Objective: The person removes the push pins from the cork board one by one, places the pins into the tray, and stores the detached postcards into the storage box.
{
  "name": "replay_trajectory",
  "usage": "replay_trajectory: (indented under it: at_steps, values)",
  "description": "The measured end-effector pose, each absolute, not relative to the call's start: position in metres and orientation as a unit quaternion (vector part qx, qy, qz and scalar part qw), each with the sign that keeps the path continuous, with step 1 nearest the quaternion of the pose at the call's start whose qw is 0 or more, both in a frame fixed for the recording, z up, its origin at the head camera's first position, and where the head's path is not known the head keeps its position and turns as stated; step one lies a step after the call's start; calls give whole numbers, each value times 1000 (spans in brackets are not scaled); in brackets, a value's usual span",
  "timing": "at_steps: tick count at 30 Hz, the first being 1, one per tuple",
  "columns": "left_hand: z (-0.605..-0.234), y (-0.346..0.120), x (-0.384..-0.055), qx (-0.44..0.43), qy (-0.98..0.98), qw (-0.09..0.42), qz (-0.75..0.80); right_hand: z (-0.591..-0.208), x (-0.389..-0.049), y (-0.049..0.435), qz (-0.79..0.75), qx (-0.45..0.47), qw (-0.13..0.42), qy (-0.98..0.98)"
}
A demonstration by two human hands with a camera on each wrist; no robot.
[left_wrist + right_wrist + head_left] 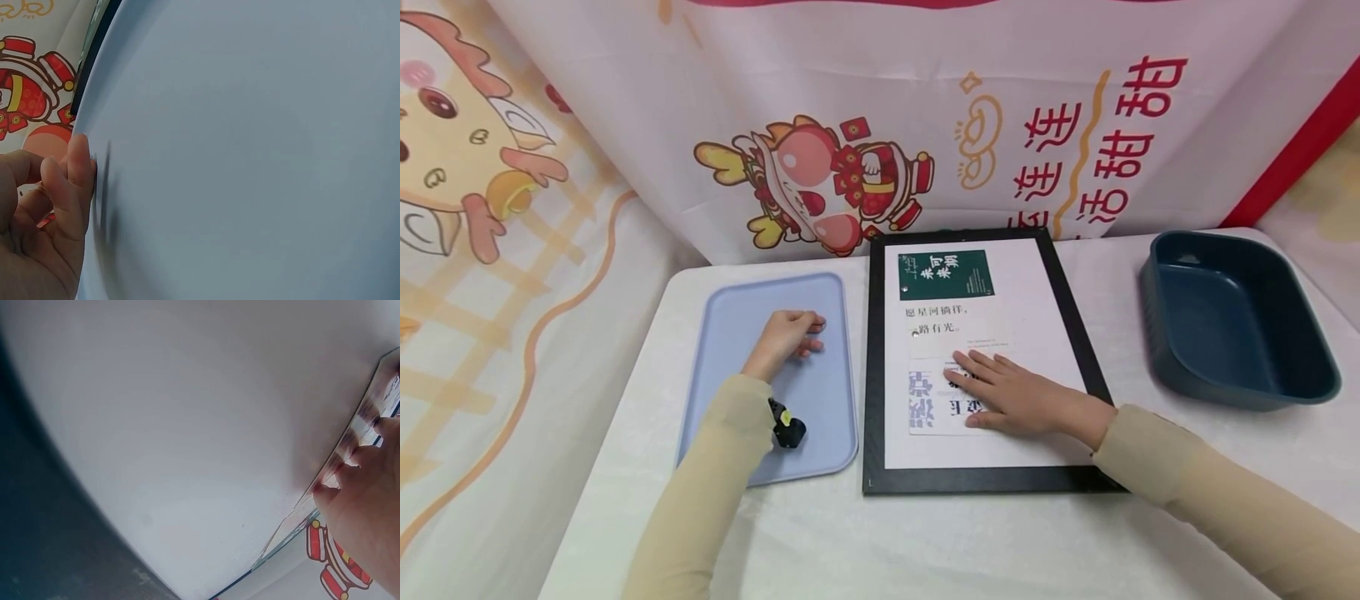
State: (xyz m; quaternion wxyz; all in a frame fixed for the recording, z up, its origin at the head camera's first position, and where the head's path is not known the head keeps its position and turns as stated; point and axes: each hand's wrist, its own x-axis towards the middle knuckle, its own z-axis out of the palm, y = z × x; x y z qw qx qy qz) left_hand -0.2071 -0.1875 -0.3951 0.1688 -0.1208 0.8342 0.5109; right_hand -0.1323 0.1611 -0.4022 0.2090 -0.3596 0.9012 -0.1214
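Note:
My right hand [1018, 398] lies with straight, spread fingers on the lowest card [925, 408], white with blue print, on a white board with a black frame [985, 481]. Above it lie a white card with dark lettering [940, 320] and a dark green card [946, 275], each bearing a small silvery dot at its left. Over the pale blue tray [730, 350] is my left hand [786, 337], its fingers bent and its thumb near the fingertips. I cannot tell whether something small sits between them. The right wrist view shows the card edge [350, 434] under the fingertips.
A deep dark blue basin [1232, 333] stands to the right of the board. The tray lies left of the board, with a narrow gap between. White cloth covers the table [970, 542], and a printed curtain [865, 83] hangs behind it.

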Motion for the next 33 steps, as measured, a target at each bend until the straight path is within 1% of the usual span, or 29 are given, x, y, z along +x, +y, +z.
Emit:
replay_trajectory:
  at_steps: [4,8,11,15,18,20,24,28,33]
  values:
    - [-396,-186,-207,-122,838,161,507,-402,-132,161,-121,-360,205,902]
    - [-398,-182,-207,-124,844,138,504,-402,-133,161,-125,-358,202,903]
    - [-400,-176,-208,-130,845,108,507,-402,-133,161,-128,-356,201,904]
    - [-400,-161,-209,-131,853,50,502,-402,-133,160,-129,-355,201,904]
    - [-399,-147,-211,-114,864,12,490,-402,-133,159,-129,-353,201,905]
    - [-397,-137,-212,-98,867,0,488,-403,-133,159,-130,-353,201,904]
    - [-395,-121,-212,-75,856,14,511,-404,-133,159,-130,-353,200,905]
    - [-394,-109,-213,-76,837,46,541,-404,-134,159,-128,-355,198,905]
    - [-395,-101,-215,-86,830,66,548,-404,-134,160,-127,-354,191,907]
